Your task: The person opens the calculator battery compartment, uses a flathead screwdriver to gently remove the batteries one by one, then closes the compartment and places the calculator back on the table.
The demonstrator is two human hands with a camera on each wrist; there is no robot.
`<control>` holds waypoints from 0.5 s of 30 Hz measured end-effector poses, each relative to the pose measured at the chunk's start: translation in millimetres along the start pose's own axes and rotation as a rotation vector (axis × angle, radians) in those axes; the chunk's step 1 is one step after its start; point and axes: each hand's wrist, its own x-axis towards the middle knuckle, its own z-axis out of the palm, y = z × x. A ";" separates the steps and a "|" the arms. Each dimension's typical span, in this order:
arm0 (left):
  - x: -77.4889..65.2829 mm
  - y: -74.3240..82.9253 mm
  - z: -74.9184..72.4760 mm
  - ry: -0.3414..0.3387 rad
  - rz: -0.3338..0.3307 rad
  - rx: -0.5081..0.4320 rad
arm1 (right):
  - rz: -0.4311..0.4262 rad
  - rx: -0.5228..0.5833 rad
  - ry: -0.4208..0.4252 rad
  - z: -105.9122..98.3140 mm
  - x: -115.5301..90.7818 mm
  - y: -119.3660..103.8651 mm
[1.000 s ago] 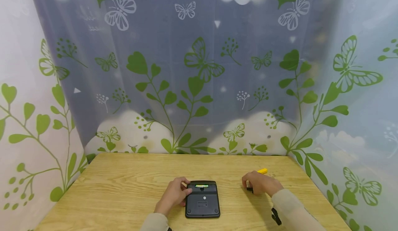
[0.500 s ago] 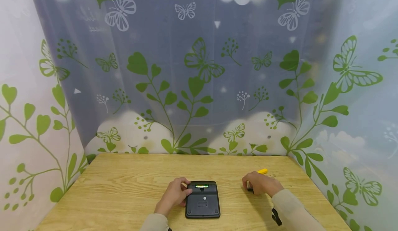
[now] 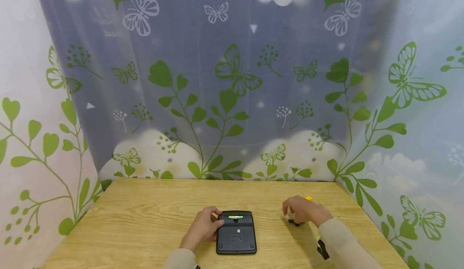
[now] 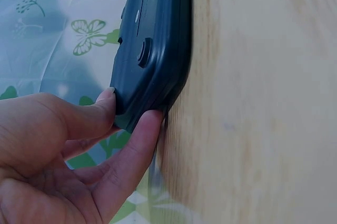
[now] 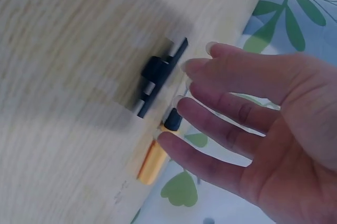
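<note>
A black calculator lies face down on the wooden table, its open battery slot showing a green battery. My left hand holds its upper left edge; the left wrist view has thumb and fingers pinching a corner of the calculator. Over to the right, my right hand hovers low with loosely bent fingers. Just beyond its fingertips in the right wrist view lies a small black battery cover. Past that is a screwdriver with a yellow handle, mostly hidden by the hand in the head view.
The wooden table reaches back to a patterned curtain with leaves and butterflies. Similar cloth hangs on both sides. A black strap sits at the right sleeve.
My right hand has shifted slightly and lifted, so more of the black cover shows and less of the yellow handle. The left hand and the calculator stay put.
</note>
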 end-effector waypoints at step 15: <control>1.8 -1.6 1.4 0.006 -0.012 -0.002 | -0.005 -0.072 0.071 -16.1 10.2 19.2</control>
